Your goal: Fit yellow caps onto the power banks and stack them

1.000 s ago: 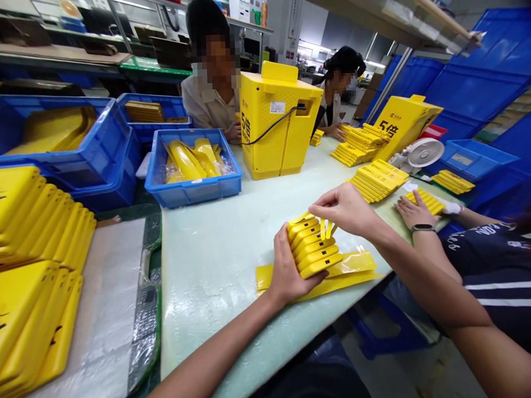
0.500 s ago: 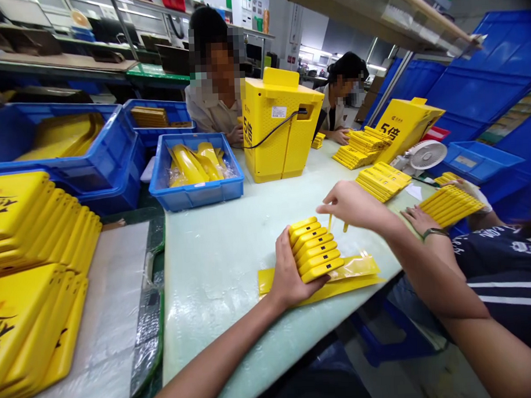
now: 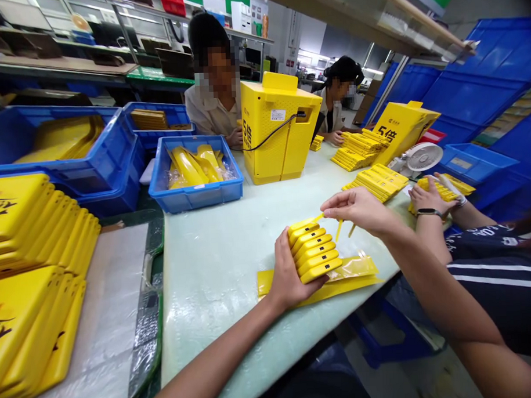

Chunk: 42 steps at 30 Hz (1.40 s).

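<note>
My left hand (image 3: 289,276) is wrapped round a stack of slim yellow power banks (image 3: 316,249), their ends with small dark ports turned to the right. Just above and to the right of the stack, my right hand (image 3: 357,210) pinches narrow yellow strips (image 3: 340,229). One strip reaches from its fingertips to the top power bank; the others hang below the hand. Under the stack, glossy yellow film sheets (image 3: 357,268) lie on the pale green table (image 3: 207,265).
A blue bin (image 3: 198,195) of yellow film pieces and a yellow cabinet (image 3: 269,132) stand ahead. Piled yellow panels (image 3: 31,230) are at left. More power banks (image 3: 376,182) lie at right, near a fan (image 3: 423,157) and a co-worker's hands (image 3: 433,202). Two people sit opposite.
My right hand has shifted slightly down, and a strip now stretches to the top power bank. My left hand keeps its hold. The co-worker's hands at right have moved closer together around yellow pieces.
</note>
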{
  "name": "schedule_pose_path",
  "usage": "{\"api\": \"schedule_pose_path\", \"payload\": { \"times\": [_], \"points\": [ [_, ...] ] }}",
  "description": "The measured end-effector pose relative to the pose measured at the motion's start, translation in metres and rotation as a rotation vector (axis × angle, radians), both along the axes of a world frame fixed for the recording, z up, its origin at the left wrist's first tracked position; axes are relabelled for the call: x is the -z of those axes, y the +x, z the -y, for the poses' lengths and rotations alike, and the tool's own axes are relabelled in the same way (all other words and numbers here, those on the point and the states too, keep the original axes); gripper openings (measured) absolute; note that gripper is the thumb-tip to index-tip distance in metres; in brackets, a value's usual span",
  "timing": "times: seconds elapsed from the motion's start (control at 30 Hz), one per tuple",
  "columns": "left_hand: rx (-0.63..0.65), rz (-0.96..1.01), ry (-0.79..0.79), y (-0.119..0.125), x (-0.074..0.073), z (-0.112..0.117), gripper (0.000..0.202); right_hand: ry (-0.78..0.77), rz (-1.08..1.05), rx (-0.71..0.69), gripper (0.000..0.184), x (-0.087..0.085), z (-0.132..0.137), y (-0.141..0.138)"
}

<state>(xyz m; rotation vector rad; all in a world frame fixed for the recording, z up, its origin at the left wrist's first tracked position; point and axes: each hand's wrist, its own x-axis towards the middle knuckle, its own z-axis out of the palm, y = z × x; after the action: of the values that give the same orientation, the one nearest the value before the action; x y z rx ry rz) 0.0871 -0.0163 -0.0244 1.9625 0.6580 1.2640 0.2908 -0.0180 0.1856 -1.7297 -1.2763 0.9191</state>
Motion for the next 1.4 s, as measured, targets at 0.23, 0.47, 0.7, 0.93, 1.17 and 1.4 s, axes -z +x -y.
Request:
{"api": "schedule_pose_path", "payload": {
  "times": [0.23,0.47,0.7,0.93,1.17,1.4],
  "points": [
    [-0.01,0.021,0.002,0.0,0.0,0.0,0.145,0.056,0.202,0.115,0.01,0.0,0.016,-0.041],
    [-0.005,0.035,0.0,0.001,-0.002,0.001,0.144,0.022,0.387,0.032,0.017,-0.01,0.013,-0.053],
    [0.001,0.011,-0.024,0.0,-0.004,0.001,0.143,0.052,0.593,-0.052,0.024,-0.024,0.01,-0.063],
    [0.012,-0.008,-0.009,0.0,-0.005,0.002,0.143,0.069,0.574,-0.064,0.025,-0.019,0.01,-0.059],
    [0.017,0.007,-0.017,-0.001,-0.004,0.002,0.141,0.017,0.696,-0.137,0.021,-0.017,0.005,-0.058],
    [0.03,-0.045,0.04,-0.003,-0.004,0.0,0.145,-0.069,1.039,-0.172,0.026,-0.01,0.001,-0.054]
  ]
}}
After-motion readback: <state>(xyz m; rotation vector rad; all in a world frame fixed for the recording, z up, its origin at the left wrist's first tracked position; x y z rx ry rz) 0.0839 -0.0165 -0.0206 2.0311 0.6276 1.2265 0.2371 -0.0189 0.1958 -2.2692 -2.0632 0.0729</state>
